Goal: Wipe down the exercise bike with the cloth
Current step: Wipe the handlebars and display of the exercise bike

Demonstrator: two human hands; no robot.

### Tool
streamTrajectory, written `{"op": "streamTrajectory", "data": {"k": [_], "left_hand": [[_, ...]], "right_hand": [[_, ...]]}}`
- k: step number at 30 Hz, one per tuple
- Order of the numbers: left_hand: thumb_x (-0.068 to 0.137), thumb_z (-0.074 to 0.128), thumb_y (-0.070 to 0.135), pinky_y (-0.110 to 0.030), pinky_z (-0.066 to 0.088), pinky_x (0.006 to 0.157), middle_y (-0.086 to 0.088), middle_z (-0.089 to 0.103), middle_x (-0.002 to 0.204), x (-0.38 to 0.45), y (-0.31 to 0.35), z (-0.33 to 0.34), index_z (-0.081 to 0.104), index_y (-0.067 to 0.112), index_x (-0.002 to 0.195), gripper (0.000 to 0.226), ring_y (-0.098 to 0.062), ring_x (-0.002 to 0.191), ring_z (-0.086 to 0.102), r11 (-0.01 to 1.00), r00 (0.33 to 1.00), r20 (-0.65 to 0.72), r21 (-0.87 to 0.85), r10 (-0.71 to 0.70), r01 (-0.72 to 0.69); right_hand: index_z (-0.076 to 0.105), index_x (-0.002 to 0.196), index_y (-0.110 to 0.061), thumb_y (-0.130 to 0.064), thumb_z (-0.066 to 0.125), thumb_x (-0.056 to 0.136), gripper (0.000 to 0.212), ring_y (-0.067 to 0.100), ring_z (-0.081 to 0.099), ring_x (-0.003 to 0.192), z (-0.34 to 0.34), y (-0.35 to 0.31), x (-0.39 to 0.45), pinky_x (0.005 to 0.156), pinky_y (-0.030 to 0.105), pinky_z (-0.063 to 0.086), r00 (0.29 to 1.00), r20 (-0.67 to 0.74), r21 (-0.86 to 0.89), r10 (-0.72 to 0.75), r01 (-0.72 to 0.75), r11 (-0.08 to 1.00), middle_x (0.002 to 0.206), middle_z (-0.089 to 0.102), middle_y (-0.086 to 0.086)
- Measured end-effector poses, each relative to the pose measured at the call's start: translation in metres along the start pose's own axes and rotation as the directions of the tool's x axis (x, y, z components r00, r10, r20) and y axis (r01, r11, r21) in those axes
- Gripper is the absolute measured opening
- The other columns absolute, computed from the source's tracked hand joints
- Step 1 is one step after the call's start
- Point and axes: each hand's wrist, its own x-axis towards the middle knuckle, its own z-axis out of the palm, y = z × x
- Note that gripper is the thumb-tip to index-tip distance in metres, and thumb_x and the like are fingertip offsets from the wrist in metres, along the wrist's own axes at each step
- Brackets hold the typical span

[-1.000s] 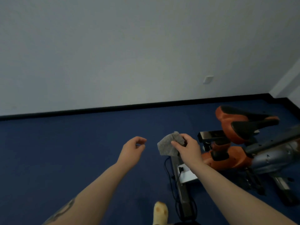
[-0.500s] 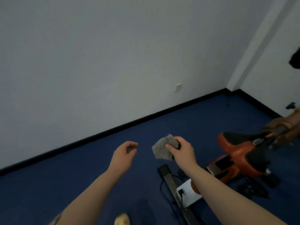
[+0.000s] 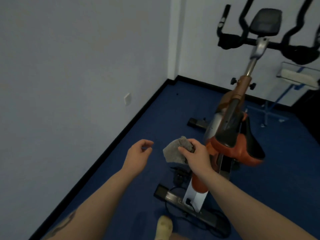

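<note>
An orange and black exercise bike [image 3: 230, 118] stands on the blue carpet, its saddle [image 3: 242, 144] nearest me and its black handlebars [image 3: 270, 38] up at the far right. My right hand [image 3: 195, 156] grips a bunched grey cloth [image 3: 173, 151] in the air just left of the saddle, clear of the bike. My left hand [image 3: 138, 153] hovers beside the cloth with fingers loosely curled, holding nothing.
A white wall with a socket [image 3: 127, 99] runs along the left, edged by a black skirting. The bike's rear base bar [image 3: 190, 208] and a black cable lie on the floor near my foot [image 3: 163, 226]. A clear stand [image 3: 297, 77] with blue legs sits at the right.
The view has swung up and right, bringing the whole bike and handlebars into sight. Both hands keep the same pose, with the cloth now closer to the saddle.
</note>
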Motion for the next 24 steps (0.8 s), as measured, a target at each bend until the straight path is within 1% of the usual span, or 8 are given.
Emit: {"op": "streamTrajectory", "data": {"k": [2, 5, 7, 12, 15, 18, 21, 24], "left_hand": [[0.095, 0.057, 0.011, -0.010, 0.041, 0.075, 0.011, 0.064, 0.107, 0.033, 0.005, 0.006, 0.064, 0.027, 0.106, 0.020, 0.000, 0.094, 0.058, 0.999, 0.998, 0.050, 0.000, 0.047, -0.047], [0.095, 0.058, 0.010, -0.007, 0.040, 0.073, 0.014, 0.064, 0.106, 0.073, 0.013, 0.011, 0.063, 0.032, 0.101, 0.024, 0.003, 0.095, 0.058, 0.998, 0.993, 0.094, -0.019, 0.067, -0.066], [0.094, 0.058, 0.010, -0.007, 0.040, 0.073, 0.015, 0.064, 0.105, 0.100, 0.018, 0.012, 0.063, 0.034, 0.099, 0.025, 0.003, 0.095, 0.058, 0.996, 0.986, 0.141, -0.005, 0.088, -0.088], [0.094, 0.058, 0.009, -0.006, 0.040, 0.073, 0.016, 0.063, 0.102, 0.165, 0.030, 0.015, 0.064, 0.028, 0.102, 0.022, 0.003, 0.093, 0.057, 0.992, 0.976, 0.178, -0.010, 0.127, -0.128], [0.094, 0.059, 0.010, -0.002, 0.041, 0.070, 0.015, 0.063, 0.103, 0.193, 0.029, 0.015, 0.064, 0.029, 0.102, 0.022, 0.004, 0.092, 0.057, 0.991, 0.959, 0.253, 0.015, 0.128, -0.136], [0.094, 0.059, 0.009, 0.000, 0.040, 0.069, 0.012, 0.064, 0.103, 0.241, 0.029, 0.011, 0.064, 0.029, 0.101, 0.022, 0.003, 0.091, 0.057, 0.990, 0.949, 0.284, 0.004, 0.136, -0.143], [0.095, 0.058, 0.011, -0.003, 0.042, 0.069, 0.015, 0.063, 0.104, 0.298, 0.030, 0.006, 0.063, 0.030, 0.102, 0.022, 0.004, 0.093, 0.057, 0.987, 0.924, 0.350, -0.004, 0.152, -0.161], [0.095, 0.057, 0.012, -0.008, 0.043, 0.071, 0.015, 0.063, 0.106, 0.355, 0.029, -0.007, 0.063, 0.032, 0.103, 0.022, 0.003, 0.093, 0.058, 0.980, 0.887, 0.427, 0.007, 0.176, -0.198]], "right_hand": [[0.065, 0.094, -0.027, -0.024, 0.071, 0.088, 0.009, 0.011, 0.066, 0.086, -0.001, 0.002, 0.020, 0.073, 0.035, 0.056, 0.999, -0.052, 0.007, 0.016, -0.016, 1.000, 0.090, 0.069, -0.007], [0.064, 0.092, -0.033, -0.025, 0.072, 0.088, 0.012, 0.003, 0.064, 0.084, -0.002, 0.003, 0.049, 0.067, 0.022, 0.050, 0.994, -0.108, 0.000, 0.034, -0.034, 0.999, 0.088, 0.068, -0.012], [0.065, 0.092, -0.034, -0.024, 0.073, 0.087, 0.013, 0.001, 0.064, 0.083, -0.001, 0.001, 0.069, 0.066, 0.018, 0.048, 0.990, -0.133, 0.020, 0.045, -0.043, 0.999, 0.088, 0.068, -0.014], [0.064, 0.094, -0.031, -0.023, 0.072, 0.088, 0.012, 0.006, 0.065, 0.086, 0.002, -0.006, 0.119, 0.073, 0.027, 0.055, 0.977, -0.199, 0.035, 0.079, -0.074, 0.997, 0.091, 0.069, -0.010], [0.065, 0.094, -0.031, -0.024, 0.072, 0.088, 0.011, 0.006, 0.065, 0.085, 0.007, -0.006, 0.142, 0.072, 0.026, 0.055, 0.969, -0.226, 0.028, 0.104, -0.100, 0.995, 0.090, 0.069, -0.010], [0.066, 0.096, -0.028, -0.023, 0.072, 0.087, 0.011, 0.007, 0.065, 0.085, 0.016, -0.009, 0.177, 0.072, 0.026, 0.054, 0.954, -0.267, 0.048, 0.136, -0.128, 0.991, 0.090, 0.069, -0.009], [0.066, 0.094, -0.030, -0.022, 0.072, 0.087, 0.013, 0.004, 0.064, 0.083, 0.030, -0.013, 0.221, 0.068, 0.021, 0.050, 0.926, -0.345, 0.066, 0.155, -0.141, 0.988, 0.088, 0.068, -0.011], [0.066, 0.095, -0.028, -0.021, 0.072, 0.088, 0.012, 0.008, 0.064, 0.085, 0.053, -0.018, 0.260, 0.072, 0.027, 0.053, 0.891, -0.411, 0.107, 0.193, -0.163, 0.981, 0.089, 0.068, -0.009]]}}
